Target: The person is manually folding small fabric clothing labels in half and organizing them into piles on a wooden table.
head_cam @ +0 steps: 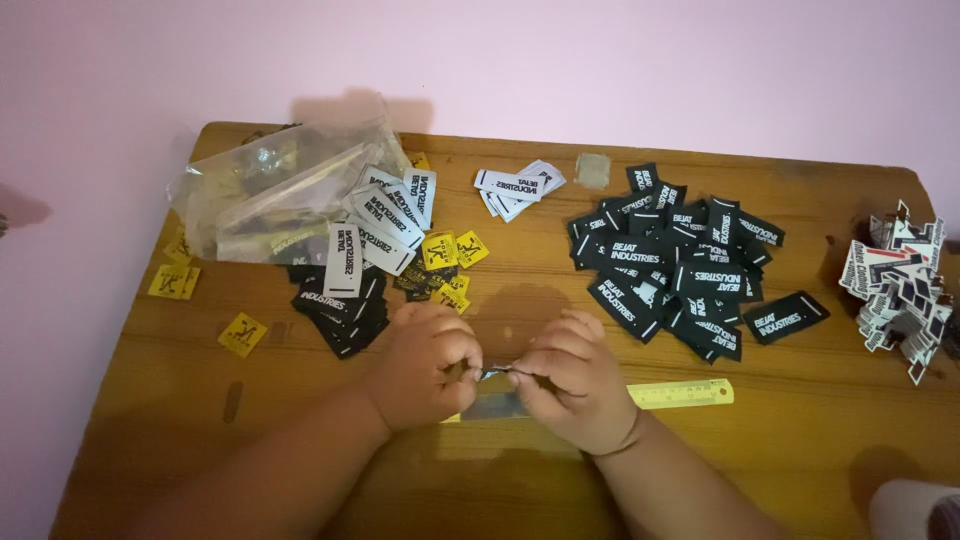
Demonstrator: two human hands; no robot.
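Pink wall rises behind the wooden table [800, 420], and on its near part lies a yellow ruler [685, 394], my landmark for everything else. Just above the ruler's left end my left hand [425, 362] and right hand [570, 385] meet, both pinched tight on one small dark label [497, 373] stretched between their fingertips. Beyond the ruler sits a heap of black labels [680, 265]; far left of it lie a clear plastic bag [280, 190], white labels [385, 215] and small yellow tags [445, 250], while a stack of printed tags [900, 285] stands to its right.
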